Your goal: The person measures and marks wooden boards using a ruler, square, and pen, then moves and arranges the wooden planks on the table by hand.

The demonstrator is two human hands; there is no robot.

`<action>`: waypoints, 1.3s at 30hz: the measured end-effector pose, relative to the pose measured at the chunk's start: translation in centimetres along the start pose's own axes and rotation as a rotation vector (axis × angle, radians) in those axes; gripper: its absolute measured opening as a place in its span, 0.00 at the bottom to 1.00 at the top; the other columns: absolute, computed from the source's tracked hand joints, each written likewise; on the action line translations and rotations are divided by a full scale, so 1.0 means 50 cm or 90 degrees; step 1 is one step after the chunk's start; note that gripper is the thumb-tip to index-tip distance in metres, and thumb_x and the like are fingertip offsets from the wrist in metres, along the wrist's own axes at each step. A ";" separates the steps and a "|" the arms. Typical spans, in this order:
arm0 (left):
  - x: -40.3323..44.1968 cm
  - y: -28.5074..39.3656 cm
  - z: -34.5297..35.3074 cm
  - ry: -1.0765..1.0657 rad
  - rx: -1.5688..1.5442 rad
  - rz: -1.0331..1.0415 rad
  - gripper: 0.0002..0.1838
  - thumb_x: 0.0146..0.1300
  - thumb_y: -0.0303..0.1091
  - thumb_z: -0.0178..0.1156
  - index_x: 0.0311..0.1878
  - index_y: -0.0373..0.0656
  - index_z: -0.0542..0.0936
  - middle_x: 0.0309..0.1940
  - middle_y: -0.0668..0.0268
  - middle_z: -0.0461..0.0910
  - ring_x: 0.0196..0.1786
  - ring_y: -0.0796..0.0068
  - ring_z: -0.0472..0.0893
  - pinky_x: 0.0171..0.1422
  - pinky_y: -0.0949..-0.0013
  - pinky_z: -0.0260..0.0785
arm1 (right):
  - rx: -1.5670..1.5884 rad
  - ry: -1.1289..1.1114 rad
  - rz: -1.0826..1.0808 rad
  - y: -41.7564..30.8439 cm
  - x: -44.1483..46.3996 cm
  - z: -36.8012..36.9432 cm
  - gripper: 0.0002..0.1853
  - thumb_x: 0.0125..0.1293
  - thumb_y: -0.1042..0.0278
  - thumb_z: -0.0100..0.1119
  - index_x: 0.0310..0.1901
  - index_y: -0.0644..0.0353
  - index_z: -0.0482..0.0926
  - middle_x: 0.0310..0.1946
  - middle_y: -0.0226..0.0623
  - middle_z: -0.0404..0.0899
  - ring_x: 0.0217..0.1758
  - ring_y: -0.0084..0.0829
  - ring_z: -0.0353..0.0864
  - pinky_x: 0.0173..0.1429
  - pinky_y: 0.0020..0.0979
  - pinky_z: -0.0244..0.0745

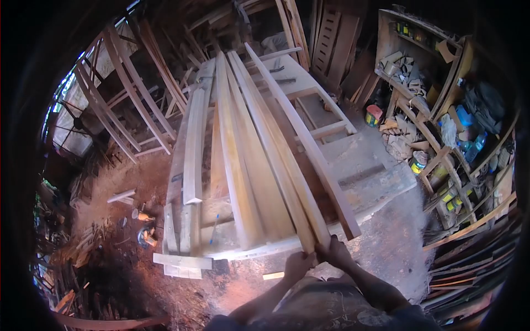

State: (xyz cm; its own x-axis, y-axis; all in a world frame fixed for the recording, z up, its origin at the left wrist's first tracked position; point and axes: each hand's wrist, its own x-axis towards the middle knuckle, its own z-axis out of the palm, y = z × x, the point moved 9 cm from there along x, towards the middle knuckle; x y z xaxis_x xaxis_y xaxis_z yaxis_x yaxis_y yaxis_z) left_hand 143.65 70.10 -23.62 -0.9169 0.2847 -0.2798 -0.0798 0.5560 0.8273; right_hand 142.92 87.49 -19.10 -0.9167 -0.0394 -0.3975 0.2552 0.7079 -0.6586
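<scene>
My left hand [300, 265] is closed around the near end of a long wooden board [296, 198], on its left side. On the right side of that same end, my right hand [335, 254] grips it too, close against the left. The board runs away from me along the workbench [381, 185]. To its left lie a wide flat board [264, 204] and a pale narrow board [227, 143]. A long wooden rail [312, 146] lies to its right, its near end jutting past the bench edge. My fingertips are partly hidden.
A jointed wooden frame [329, 131] lies on the bench's right. A blue pen [213, 227] rests near the front left. Shelves [428, 113] with cans and scraps stand right, wood strips [469, 276] below. Curved wooden frames [130, 91] stand left; scraps litter the floor.
</scene>
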 end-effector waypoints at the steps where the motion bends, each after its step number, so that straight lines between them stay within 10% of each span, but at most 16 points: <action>1: -0.017 0.068 -0.020 0.017 0.009 0.009 0.25 0.64 0.55 0.64 0.34 0.37 0.86 0.24 0.56 0.85 0.33 0.56 0.87 0.42 0.56 0.77 | 0.208 -0.088 0.106 -0.036 -0.034 -0.036 0.29 0.75 0.43 0.53 0.55 0.67 0.71 0.42 0.50 0.80 0.39 0.43 0.86 0.42 0.38 0.84; 5: -0.049 0.328 -0.087 0.109 0.050 0.063 0.21 0.59 0.51 0.68 0.37 0.39 0.84 0.31 0.55 0.86 0.37 0.50 0.86 0.44 0.54 0.77 | 1.100 -0.333 -0.056 0.065 0.012 0.124 0.27 0.73 0.49 0.59 0.64 0.62 0.73 0.58 0.50 0.77 0.65 0.41 0.77 0.61 0.38 0.79; 6: -0.038 0.336 -0.078 0.122 0.049 0.084 0.21 0.59 0.50 0.69 0.39 0.40 0.83 0.32 0.54 0.86 0.39 0.50 0.86 0.45 0.53 0.77 | 0.800 -0.192 -0.163 0.065 0.019 0.098 0.26 0.72 0.53 0.62 0.63 0.62 0.73 0.59 0.49 0.77 0.64 0.39 0.78 0.62 0.38 0.78; 11: -0.016 0.292 -0.022 0.022 -0.015 0.089 0.25 0.53 0.47 0.75 0.46 0.40 0.80 0.43 0.51 0.84 0.49 0.48 0.83 0.52 0.51 0.75 | 0.766 -0.175 -0.209 0.008 -0.021 0.054 0.27 0.67 0.63 0.67 0.66 0.61 0.73 0.61 0.42 0.76 0.64 0.35 0.76 0.68 0.36 0.72; 14: -0.058 0.244 -0.051 0.105 -0.007 0.041 0.37 0.50 0.49 0.79 0.54 0.32 0.75 0.51 0.45 0.80 0.54 0.47 0.82 0.57 0.52 0.74 | 0.294 -0.033 -0.400 -0.070 -0.044 0.003 0.25 0.83 0.49 0.37 0.67 0.60 0.69 0.56 0.41 0.77 0.55 0.35 0.81 0.62 0.36 0.79; 21: -0.051 0.247 -0.063 0.134 -0.189 0.004 0.56 0.50 0.49 0.80 0.72 0.31 0.57 0.56 0.41 0.76 0.60 0.44 0.80 0.63 0.53 0.74 | 0.812 -0.338 -0.025 0.008 0.024 0.090 0.28 0.83 0.46 0.37 0.69 0.61 0.68 0.56 0.41 0.80 0.58 0.34 0.82 0.63 0.37 0.78; 27: 0.030 0.221 -0.029 0.226 -0.063 0.066 0.52 0.52 0.38 0.74 0.73 0.33 0.52 0.56 0.42 0.76 0.60 0.44 0.80 0.62 0.53 0.75 | 0.798 -0.281 -0.086 -0.002 0.059 0.096 0.41 0.64 0.67 0.66 0.78 0.58 0.60 0.64 0.39 0.76 0.63 0.28 0.77 0.62 0.29 0.76; 33: 0.038 0.239 0.010 0.031 -0.223 0.049 0.54 0.55 0.40 0.72 0.76 0.33 0.48 0.62 0.38 0.72 0.67 0.41 0.75 0.68 0.51 0.69 | 0.723 -0.139 -0.088 0.025 0.022 0.035 0.36 0.69 0.64 0.60 0.78 0.56 0.62 0.63 0.37 0.76 0.62 0.26 0.76 0.60 0.29 0.76; 34: 0.033 0.249 0.017 0.007 -0.240 0.063 0.55 0.56 0.42 0.72 0.78 0.32 0.48 0.64 0.37 0.71 0.70 0.41 0.72 0.70 0.51 0.68 | 0.602 -0.052 -0.191 -0.019 -0.028 -0.042 0.31 0.75 0.56 0.55 0.76 0.56 0.66 0.57 0.36 0.79 0.55 0.26 0.80 0.54 0.29 0.79; 37: -0.004 0.247 0.037 0.040 -0.185 0.065 0.53 0.61 0.46 0.71 0.78 0.30 0.51 0.69 0.36 0.67 0.73 0.40 0.68 0.72 0.53 0.67 | 0.786 -0.175 0.178 0.104 -0.059 0.029 0.29 0.77 0.48 0.52 0.72 0.56 0.71 0.49 0.35 0.81 0.45 0.25 0.82 0.45 0.30 0.81; 39: -0.009 0.210 0.051 0.021 -0.209 0.035 0.51 0.65 0.50 0.69 0.78 0.28 0.53 0.72 0.37 0.64 0.75 0.44 0.67 0.74 0.53 0.66 | 0.699 -0.162 0.154 0.119 -0.112 0.026 0.27 0.77 0.39 0.47 0.60 0.56 0.74 0.35 0.36 0.81 0.31 0.31 0.82 0.36 0.34 0.81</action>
State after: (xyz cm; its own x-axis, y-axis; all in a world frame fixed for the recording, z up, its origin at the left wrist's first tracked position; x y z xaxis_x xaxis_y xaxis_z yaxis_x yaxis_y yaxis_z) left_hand 144.22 77.79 -16.05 -0.9353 0.2782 -0.2186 -0.1468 0.2571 0.9552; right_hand 149.98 91.01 -21.60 -0.7508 -0.2153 -0.6245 0.6603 -0.2739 -0.6993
